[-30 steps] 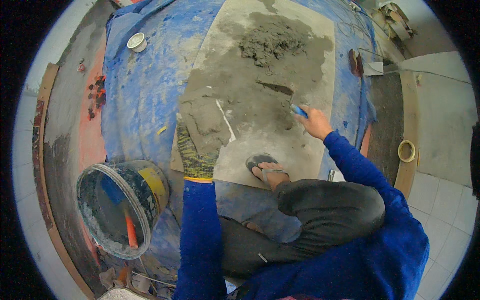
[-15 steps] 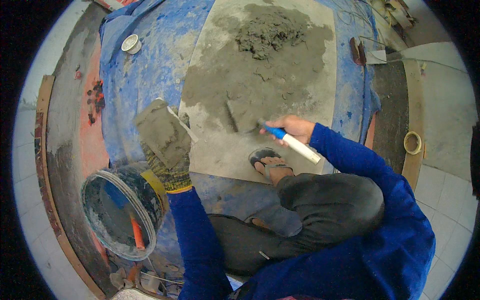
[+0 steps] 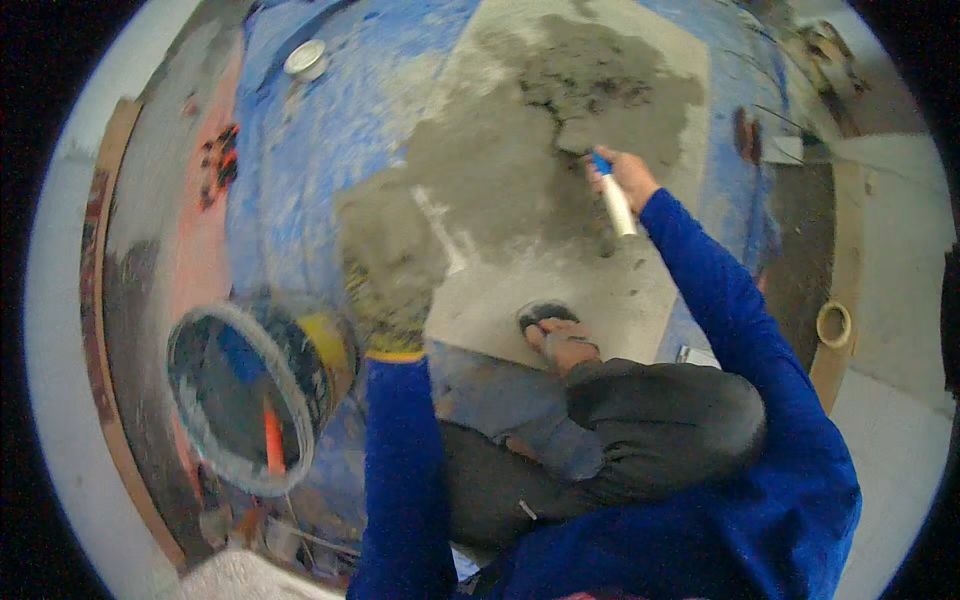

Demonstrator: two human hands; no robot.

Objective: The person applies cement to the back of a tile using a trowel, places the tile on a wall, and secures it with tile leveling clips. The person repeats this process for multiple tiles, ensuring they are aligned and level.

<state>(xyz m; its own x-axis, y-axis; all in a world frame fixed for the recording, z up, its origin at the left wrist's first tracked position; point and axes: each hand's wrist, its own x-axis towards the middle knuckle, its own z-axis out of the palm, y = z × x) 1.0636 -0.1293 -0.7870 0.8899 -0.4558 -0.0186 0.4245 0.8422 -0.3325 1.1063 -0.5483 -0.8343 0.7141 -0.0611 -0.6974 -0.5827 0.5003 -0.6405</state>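
My right hand (image 3: 632, 180) is bare and wrapped round the blue-and-white handle of a trowel (image 3: 618, 207). The trowel's blade meets the near edge of a heap of wet grey mortar (image 3: 625, 85) on a pale board (image 3: 490, 315). On my left hand (image 3: 388, 315) is a dark knitted glove with a yellow cuff. It holds a flat, roughly rectangular piece (image 3: 388, 220) coated in mortar, left of the spread mortar. The coating hides what the piece is made of, and blur softens the gloved fingers.
A dark bucket (image 3: 330, 365) with an orange-handled tool (image 3: 273, 440) inside tilts at my left. Blue sheeting (image 3: 300, 180) lies under the board, with a white tub (image 3: 305, 62) at the far left. My sandalled foot (image 3: 565, 345) rests on the board's near edge. A tape roll (image 3: 833, 323) lies right.
My right hand has carried the trowel away from me, from the board's near part to the mortar heap. The left hand stays shut on the coated piece, now closer to the board. The view has shifted.
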